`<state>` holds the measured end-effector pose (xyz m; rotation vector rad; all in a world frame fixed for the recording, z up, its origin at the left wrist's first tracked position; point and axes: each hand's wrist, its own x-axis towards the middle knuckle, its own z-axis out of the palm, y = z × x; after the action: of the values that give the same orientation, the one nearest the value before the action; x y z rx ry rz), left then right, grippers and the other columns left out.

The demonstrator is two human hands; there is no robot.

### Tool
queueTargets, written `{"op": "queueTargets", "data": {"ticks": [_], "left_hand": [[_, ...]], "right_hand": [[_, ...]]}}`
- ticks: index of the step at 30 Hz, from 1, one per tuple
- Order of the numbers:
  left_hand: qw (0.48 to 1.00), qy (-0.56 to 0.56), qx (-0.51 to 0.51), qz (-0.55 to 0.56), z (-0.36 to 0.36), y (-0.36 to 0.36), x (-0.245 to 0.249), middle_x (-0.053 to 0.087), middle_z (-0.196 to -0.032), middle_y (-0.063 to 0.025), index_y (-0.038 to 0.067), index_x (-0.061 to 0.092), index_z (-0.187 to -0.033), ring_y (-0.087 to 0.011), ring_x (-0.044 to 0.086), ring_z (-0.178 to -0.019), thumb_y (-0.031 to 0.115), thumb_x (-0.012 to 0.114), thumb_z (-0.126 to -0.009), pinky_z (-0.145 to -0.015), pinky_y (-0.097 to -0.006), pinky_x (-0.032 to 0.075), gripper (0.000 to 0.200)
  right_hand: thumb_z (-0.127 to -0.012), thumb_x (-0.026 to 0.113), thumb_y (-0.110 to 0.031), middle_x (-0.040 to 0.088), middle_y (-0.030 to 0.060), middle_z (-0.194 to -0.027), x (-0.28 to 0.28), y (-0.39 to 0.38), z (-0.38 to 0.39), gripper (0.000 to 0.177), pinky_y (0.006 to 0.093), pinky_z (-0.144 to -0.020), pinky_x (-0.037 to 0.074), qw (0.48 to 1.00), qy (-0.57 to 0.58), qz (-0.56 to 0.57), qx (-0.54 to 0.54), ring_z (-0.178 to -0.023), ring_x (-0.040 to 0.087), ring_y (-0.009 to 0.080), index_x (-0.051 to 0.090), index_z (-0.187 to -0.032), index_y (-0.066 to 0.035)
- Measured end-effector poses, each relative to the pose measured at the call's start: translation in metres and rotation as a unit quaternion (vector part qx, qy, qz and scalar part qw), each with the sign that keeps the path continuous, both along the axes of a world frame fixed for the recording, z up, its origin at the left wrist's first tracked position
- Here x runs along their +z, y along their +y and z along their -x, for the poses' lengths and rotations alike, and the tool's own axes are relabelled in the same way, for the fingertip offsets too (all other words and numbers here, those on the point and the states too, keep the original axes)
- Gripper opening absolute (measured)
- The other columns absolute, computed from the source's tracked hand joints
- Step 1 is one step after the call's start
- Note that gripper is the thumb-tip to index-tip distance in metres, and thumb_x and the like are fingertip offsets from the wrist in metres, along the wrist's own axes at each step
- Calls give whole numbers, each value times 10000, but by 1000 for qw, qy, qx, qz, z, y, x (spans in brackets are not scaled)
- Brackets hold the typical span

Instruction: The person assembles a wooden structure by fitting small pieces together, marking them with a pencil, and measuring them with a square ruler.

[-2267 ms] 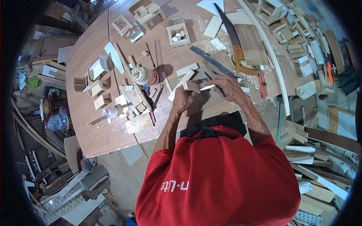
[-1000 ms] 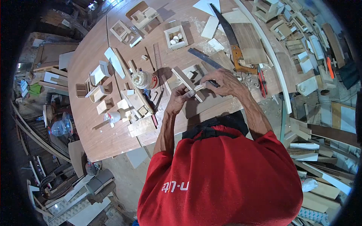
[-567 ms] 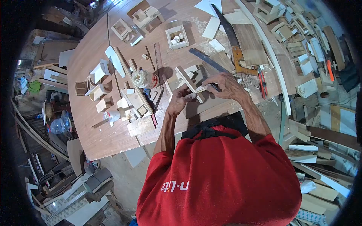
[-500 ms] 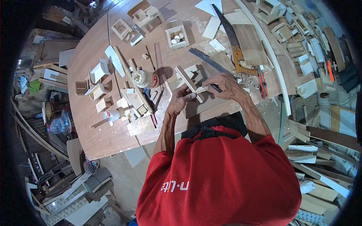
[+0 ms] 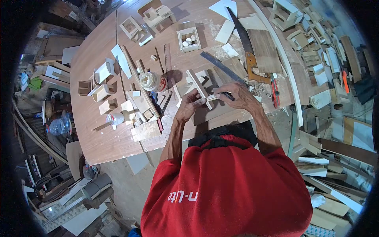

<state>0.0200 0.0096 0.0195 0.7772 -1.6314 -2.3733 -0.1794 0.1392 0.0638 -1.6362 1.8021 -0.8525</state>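
Note:
My left hand [image 5: 189, 106] is closed around the lower end of a small wooden piece [image 5: 196, 83] made of pale strips that cross near its bottom. My right hand [image 5: 240, 96] is closed on a short dark tool [image 5: 227, 95], whose kind I cannot make out. Its fingertips are at a thin pale strip [image 5: 212, 97] at the crossing of the wooden piece. Both hands are close together above a flat board [image 5: 215, 113] at the table's near edge. Other pale blocks lie partly hidden behind the wooden piece.
On the table [image 5: 98, 138] stand a glue tub [image 5: 152, 82], a small box [image 5: 188, 39] with white balls, and several wooden toy-like pieces. A handsaw [image 5: 249, 59], a metal ruler [image 5: 223, 65] and red pliers [image 5: 275, 93] lie right. Wood scraps [image 5: 331, 203] crowd the floor.
The view has shifted slightly. Both hands stay at the wooden piece, and my right hand has drawn back a little to the right along the thin strip.

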Motion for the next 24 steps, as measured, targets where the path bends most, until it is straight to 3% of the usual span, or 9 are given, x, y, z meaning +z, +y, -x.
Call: {"op": "queueTargets", "data": {"ticks": [9, 12, 20, 24], "left_hand": [[998, -9, 50, -39, -1, 7, 4, 641, -967, -4, 40, 555, -1240, -101, 571, -803, 144, 665, -867, -708, -258, 464, 402], [1000, -21, 18, -4, -2, 5, 1, 645, -953, 1, 40, 542, -1256, -95, 572, -799, 132, 672, -858, -696, -247, 448, 428], [999, -26, 23, 35, 0, 7, 3, 649, -878, 8, 29, 639, -1117, -88, 555, -757, 135, 679, -853, -667, -250, 439, 287], [999, -21, 9, 49, 0, 7, 4, 648, -880, 11, 37, 637, -1138, -91, 561, -770, 132, 664, -866, -661, -253, 450, 290]], "right_hand": [[-852, 632, -243, 697, 113, -999, -10, 0, 0, 217, 398, -847, 479, 1000, -1, -4, -5, -917, 644, 307, 707, -971, -77], [-843, 631, -258, 699, 108, -963, -11, 0, 0, 218, 397, -815, 487, 1000, 3, 16, -3, -871, 644, 306, 708, -956, -87], [-843, 631, -253, 701, 105, -962, -12, 3, 1, 219, 390, -812, 496, 1000, -15, 17, -4, -875, 650, 300, 703, -958, -81], [-840, 640, -228, 704, 103, -970, -13, 5, 0, 204, 393, -811, 505, 999, -6, 34, -13, -880, 660, 294, 700, -954, -70]]}}
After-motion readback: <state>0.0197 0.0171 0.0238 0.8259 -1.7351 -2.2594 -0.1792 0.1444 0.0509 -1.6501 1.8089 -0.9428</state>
